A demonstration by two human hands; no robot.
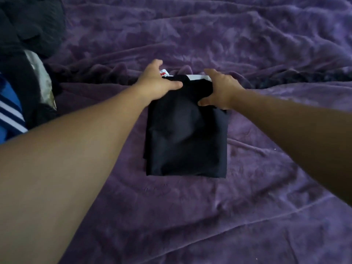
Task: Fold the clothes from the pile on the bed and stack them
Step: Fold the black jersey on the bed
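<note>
Black folded garment (186, 138) on the purple bed (247, 206), left hand (154, 82) and right hand (221, 90) gripping its twelve o'clock edge, clothes pile (28, 25) at ten o'clock.

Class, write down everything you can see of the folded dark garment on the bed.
The folded dark garment is black or deep navy, smooth cloth, folded into a rectangle with layers showing along its left edge. It lies flat on the purple blanket. The left hand and right hand grip its far corners, thumbs on top. Some white cloth with a red mark shows at that end; whether it belongs to the garment is unclear.
</note>
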